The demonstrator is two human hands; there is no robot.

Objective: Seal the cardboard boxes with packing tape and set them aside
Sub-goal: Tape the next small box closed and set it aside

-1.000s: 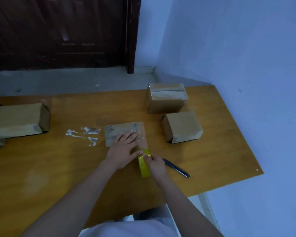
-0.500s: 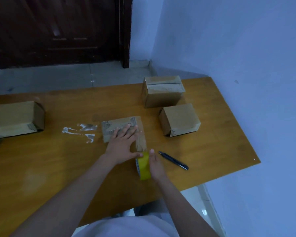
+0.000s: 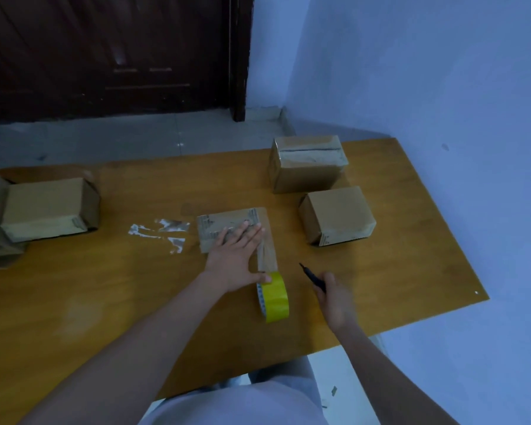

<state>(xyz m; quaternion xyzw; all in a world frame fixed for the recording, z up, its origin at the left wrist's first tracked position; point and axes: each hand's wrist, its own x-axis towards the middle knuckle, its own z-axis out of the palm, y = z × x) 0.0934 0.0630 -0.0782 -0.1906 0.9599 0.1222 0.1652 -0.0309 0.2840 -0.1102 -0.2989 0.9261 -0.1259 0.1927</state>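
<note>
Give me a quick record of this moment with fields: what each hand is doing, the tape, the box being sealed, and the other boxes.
left hand: flat on the box, thumb against the tape roll
right hand: grips the dark cutter
tape roll: yellow, on edge on the table, strip running up to the box
box being sealed: low, lying under the left hand
other boxes: two at far right, more at the left edge

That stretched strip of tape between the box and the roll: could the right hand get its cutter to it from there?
Probably yes. The right hand grips the dark cutter just right of the taut tape strip, with only bare table between them.
</note>
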